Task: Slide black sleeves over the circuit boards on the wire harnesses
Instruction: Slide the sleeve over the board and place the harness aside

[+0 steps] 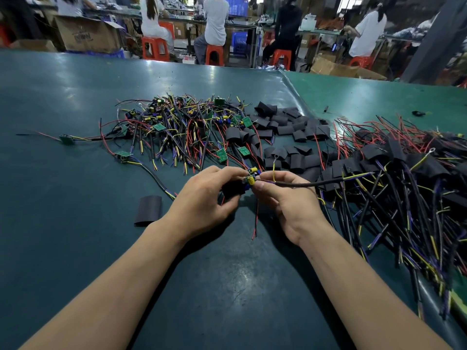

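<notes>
Holding a sleeve (231, 190) curled in our left hand (204, 200), we pinch the board (250, 178) and its cable (303, 183) with right hand (288, 198) fingertips, just above the mat (75, 102). Board sits at the sleeve's mouth. Bare harnesses (177, 122) heaped behind, loose sleeves (285, 125) centre-right, sleeved ones (394, 173) right. One spare sleeve (148, 210) lies left.

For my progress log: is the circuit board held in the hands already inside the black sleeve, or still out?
Mostly out. The yellow capacitors show bare between the left hand and right hand, beside the black sleeve.
</notes>
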A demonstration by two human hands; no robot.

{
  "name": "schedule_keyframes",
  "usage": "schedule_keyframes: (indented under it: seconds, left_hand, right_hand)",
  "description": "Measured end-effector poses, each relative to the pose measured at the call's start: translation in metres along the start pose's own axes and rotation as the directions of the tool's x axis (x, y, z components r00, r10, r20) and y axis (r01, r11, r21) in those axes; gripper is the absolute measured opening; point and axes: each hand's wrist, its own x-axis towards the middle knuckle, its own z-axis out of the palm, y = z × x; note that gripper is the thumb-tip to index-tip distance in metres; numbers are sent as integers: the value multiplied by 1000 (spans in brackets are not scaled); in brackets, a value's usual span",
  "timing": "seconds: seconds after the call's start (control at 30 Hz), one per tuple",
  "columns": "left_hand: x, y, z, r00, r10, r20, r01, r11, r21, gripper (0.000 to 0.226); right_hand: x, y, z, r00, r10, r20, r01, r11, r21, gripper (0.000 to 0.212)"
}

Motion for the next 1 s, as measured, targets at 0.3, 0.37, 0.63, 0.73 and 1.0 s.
schedule_keyframes:
  seconds: [0.3, 0.37, 0.63, 0.73, 1.0]
  left_hand:
    - [0, -3, 0, 997, -69, 41, 66, 995, 73, 45]
    - [0, -2, 0, 997, -73, 14, 73, 997, 25, 49]
    - [0, 2, 0, 1000, -26, -3, 25, 997, -68, 48]
    - [1, 0, -1, 1000, -16, -4, 16, 999, -39, 53]
    - [4, 2, -1, 999, 43, -26, -42, 998, 37, 63]
  right_hand:
    - [1, 0, -1, 999, 38, 14, -39, 997, 67, 19]
    - [1, 0, -1, 1000, 22, 22, -23, 999, 45, 19]
    - [-1, -1, 0, 994, 7, 107, -7, 1000, -6, 17]
    - [-3, 1, 2, 988, 41, 151, -40, 999, -10, 14]
    - [-7, 1, 3, 966, 12, 257, 30, 987, -159, 13]
